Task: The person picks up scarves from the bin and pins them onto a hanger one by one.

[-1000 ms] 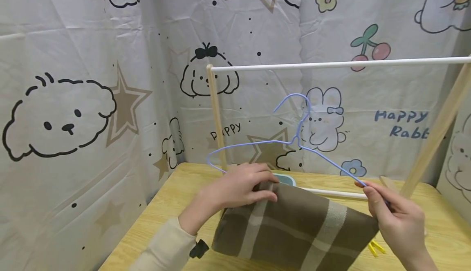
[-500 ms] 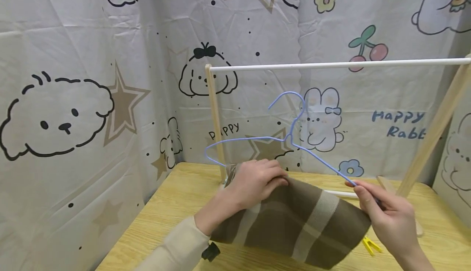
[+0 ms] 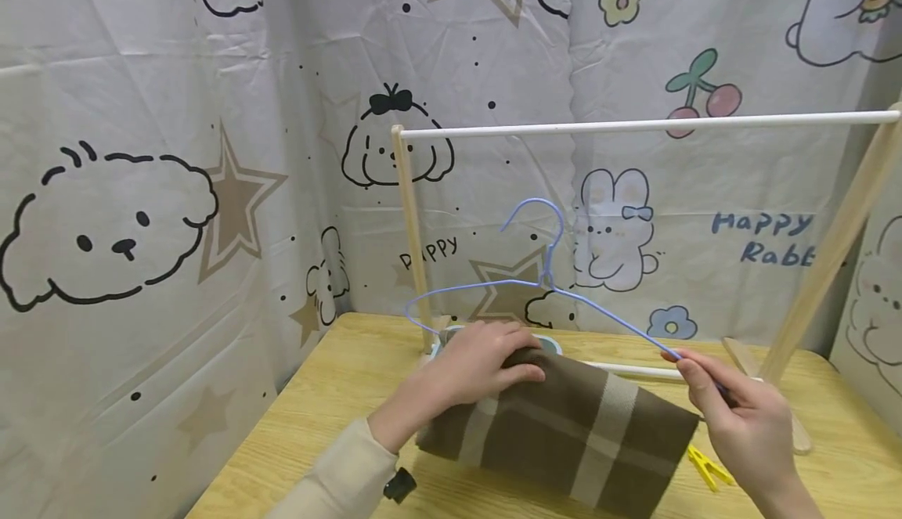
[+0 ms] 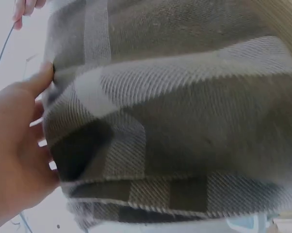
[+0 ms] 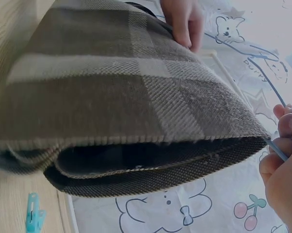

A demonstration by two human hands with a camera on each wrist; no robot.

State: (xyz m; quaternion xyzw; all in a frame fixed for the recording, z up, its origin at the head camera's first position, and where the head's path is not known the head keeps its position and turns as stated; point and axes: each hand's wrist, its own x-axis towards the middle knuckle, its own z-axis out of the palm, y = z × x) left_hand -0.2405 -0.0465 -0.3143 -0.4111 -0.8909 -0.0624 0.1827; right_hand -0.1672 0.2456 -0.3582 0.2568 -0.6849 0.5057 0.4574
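Observation:
A blue wire hanger (image 3: 599, 304) is held up, hook pointing upward, in the head view. Over its lower bar drapes a brown-and-cream plaid cloth (image 3: 550, 433), folded in layers. My left hand (image 3: 486, 358) grips the cloth's upper edge, thumb on the near side; the left wrist view shows this hand (image 4: 20, 150) at the cloth's edge, fingers partly behind it. My right hand (image 3: 740, 417) pinches the hanger's right shoulder end. In the right wrist view the cloth's open layered side (image 5: 146, 160) shows beside the right fingers (image 5: 284, 128). The bar under the cloth is mostly hidden.
A rack with a white top rail (image 3: 634, 123) and wooden posts (image 3: 835, 245) stands behind the hands. A pale blue container (image 3: 551, 344) sits behind the cloth. A yellow clothespin (image 3: 708, 468) lies on the table (image 3: 303, 425); the right wrist view shows a turquoise clothespin (image 5: 34, 213).
The hanger has shifted a little left and down. The left hand and cloth rose slightly, then came down again, and the right hand moved slightly left. Both grips stay the same.

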